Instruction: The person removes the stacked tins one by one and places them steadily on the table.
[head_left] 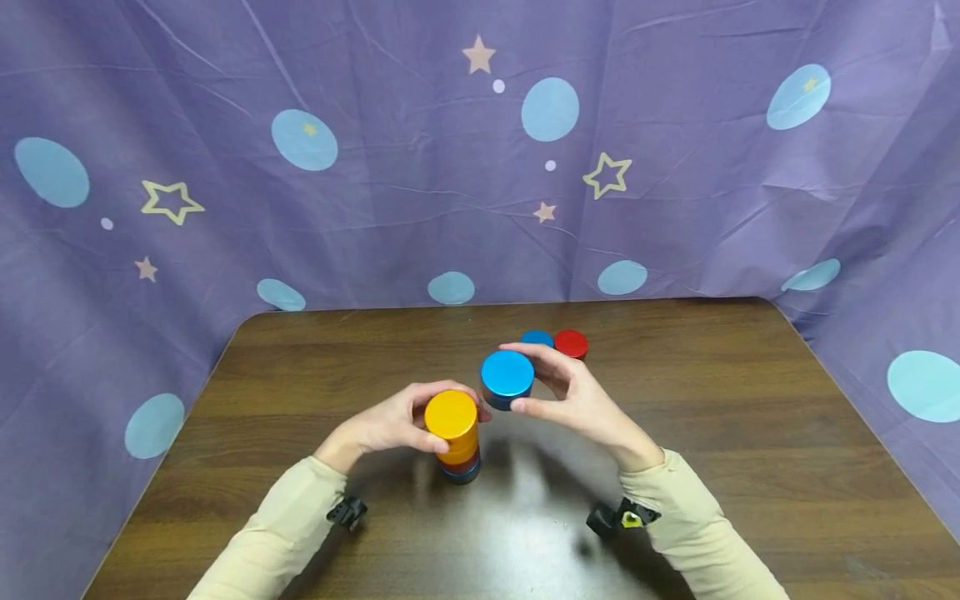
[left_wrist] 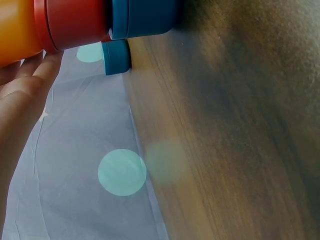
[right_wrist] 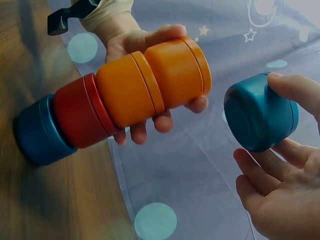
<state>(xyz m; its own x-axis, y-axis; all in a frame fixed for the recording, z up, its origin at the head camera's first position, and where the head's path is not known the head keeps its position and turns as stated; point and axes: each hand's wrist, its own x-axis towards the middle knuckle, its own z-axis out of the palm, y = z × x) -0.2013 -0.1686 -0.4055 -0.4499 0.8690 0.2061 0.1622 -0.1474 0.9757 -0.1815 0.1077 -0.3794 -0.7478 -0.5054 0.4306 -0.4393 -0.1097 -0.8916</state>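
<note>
A stack of round lidded tins stands on the table: a blue tin at the bottom, a red tin over it, then two orange tins. My left hand grips the stack near its top, thumb on the near side of the uppermost orange tin and fingers behind. Just right of the stack, my right hand pinches another blue tin between thumb and fingers. This tin is in the air, level with the stack's top and apart from it.
Behind my right hand, a second loose blue tin and a red tin stand side by side on the brown wooden table. A purple curtain with stars and dots hangs along the table's far edge and sides.
</note>
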